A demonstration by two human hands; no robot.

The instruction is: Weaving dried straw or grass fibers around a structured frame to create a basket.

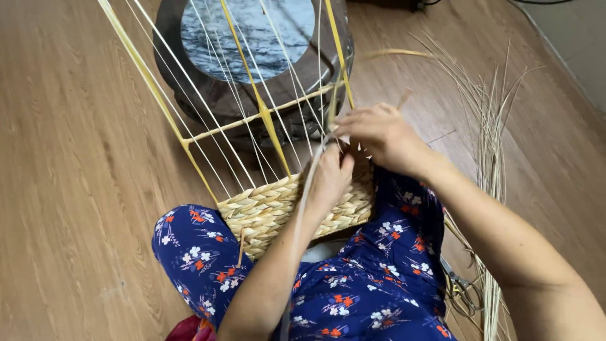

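Wood floor [76, 189] w/ reed bundle [489, 158], scissors [461, 293], stool [252, 57]

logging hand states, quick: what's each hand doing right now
Left hand: closed, pinching a straw strand against the woven basket.
Right hand: closed, fingers gripping a strand at the frame.

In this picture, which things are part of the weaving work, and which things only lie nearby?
Part of the work:
- left hand and right hand, both gripping a strand
- half-woven basket on the lap
- yellow frame with thin upright strings
- bundle of dry reeds on the floor, the supply

Only lying nearby:
- scissors by the right leg
- round dark stool behind the frame
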